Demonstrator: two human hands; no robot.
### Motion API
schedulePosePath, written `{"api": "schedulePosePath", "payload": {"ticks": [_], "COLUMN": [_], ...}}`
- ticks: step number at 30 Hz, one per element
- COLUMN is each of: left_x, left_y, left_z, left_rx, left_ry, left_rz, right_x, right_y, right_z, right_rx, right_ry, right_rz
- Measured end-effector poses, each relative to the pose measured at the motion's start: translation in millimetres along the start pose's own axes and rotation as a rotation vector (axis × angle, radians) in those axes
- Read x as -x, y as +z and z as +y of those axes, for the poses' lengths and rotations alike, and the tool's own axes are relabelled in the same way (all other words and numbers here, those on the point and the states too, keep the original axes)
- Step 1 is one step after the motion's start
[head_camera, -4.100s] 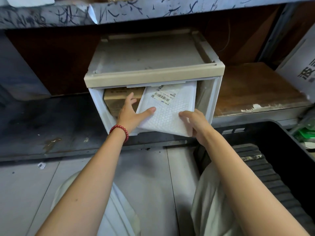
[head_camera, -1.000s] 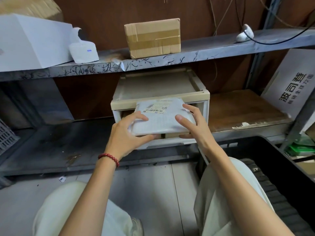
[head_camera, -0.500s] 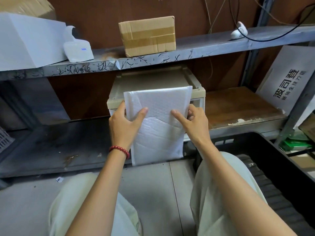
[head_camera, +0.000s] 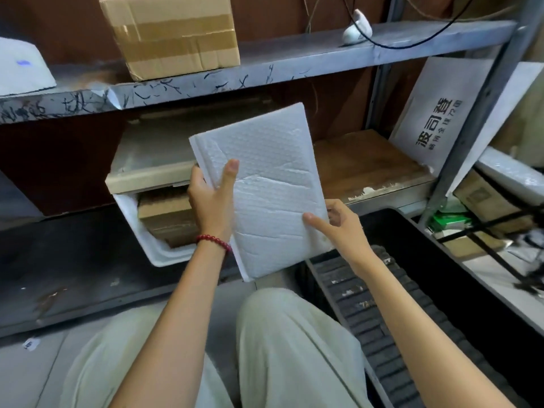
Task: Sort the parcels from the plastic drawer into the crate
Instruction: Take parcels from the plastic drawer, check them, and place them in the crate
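Observation:
A white bubble mailer [head_camera: 270, 184] stands upright in front of me, its blank side facing me and tilted a little to the right. My left hand [head_camera: 210, 201] grips its left edge, thumb on the front. My right hand [head_camera: 338, 228] pinches its lower right edge. Behind it, on the lower shelf, sits the white plastic drawer [head_camera: 153, 242], pulled open, with a brown cardboard parcel [head_camera: 164, 219] inside. The black crate [head_camera: 459, 293] lies on the floor at the right, below my right forearm; its ribbed bottom shows.
A taped cardboard box [head_camera: 173, 33] and a white scanner base [head_camera: 20, 69] rest on the upper metal shelf [head_camera: 294, 66]. A white printed carton [head_camera: 441, 113] leans at the right on a wooden board [head_camera: 365, 163]. My knees fill the foreground.
The mailer came out of the drawer, got flipped from label side to blank side, and now has moved right and tilted. My right hand slid down to its lower right edge.

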State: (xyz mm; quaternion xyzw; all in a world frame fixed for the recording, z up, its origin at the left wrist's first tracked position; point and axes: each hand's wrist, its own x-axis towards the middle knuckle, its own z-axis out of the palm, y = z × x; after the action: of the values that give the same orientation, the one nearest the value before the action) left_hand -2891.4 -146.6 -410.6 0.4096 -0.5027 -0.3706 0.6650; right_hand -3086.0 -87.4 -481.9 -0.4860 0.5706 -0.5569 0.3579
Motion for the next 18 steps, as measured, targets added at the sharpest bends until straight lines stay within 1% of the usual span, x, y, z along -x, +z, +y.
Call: {"api": "schedulePosePath", "payload": {"ticks": [2, 4, 6, 8, 10, 12, 13, 14, 16, 18], "left_x": [-1, 3, 14, 22, 24, 23, 24, 25, 30, 33], "left_y": [17, 34, 46, 54, 60, 65, 68, 70, 75, 78], "left_z": [-19, -42, -70, -94, -111, -119, -120, -120, -125, -133], "left_rx": [-0.011, -0.155, -0.353, -0.542, -0.743, -0.962, -1.041, -1.096, -1.169, -1.208], "left_ry": [-0.125, -0.223, -0.249, -0.222, -0.144, 0.066, 0.187, 0.272, 0.361, 0.378], "left_rz": [-0.091, -0.219, -0.350, -0.456, -0.572, -0.669, -0.703, -0.742, -0.843, -0.927], "right_x": [4, 9, 19, 30, 40, 45, 45, 44, 40, 35], "right_y": [-16, -32, -49, -66, -82, -96, -101, -106, -114, -122], "right_z": [21, 47, 73, 96, 116, 135, 143, 151, 166, 178], "right_rx": [0.045, 0.099, 0.119, 0.135, 0.164, 0.194, 0.208, 0.219, 0.238, 0.265], "right_ry": [0.063, 0.119, 0.161, 0.205, 0.260, 0.316, 0.340, 0.366, 0.417, 0.458], "right_rz": [0.024, 0.063, 0.122, 0.188, 0.251, 0.307, 0.337, 0.365, 0.411, 0.437]}}
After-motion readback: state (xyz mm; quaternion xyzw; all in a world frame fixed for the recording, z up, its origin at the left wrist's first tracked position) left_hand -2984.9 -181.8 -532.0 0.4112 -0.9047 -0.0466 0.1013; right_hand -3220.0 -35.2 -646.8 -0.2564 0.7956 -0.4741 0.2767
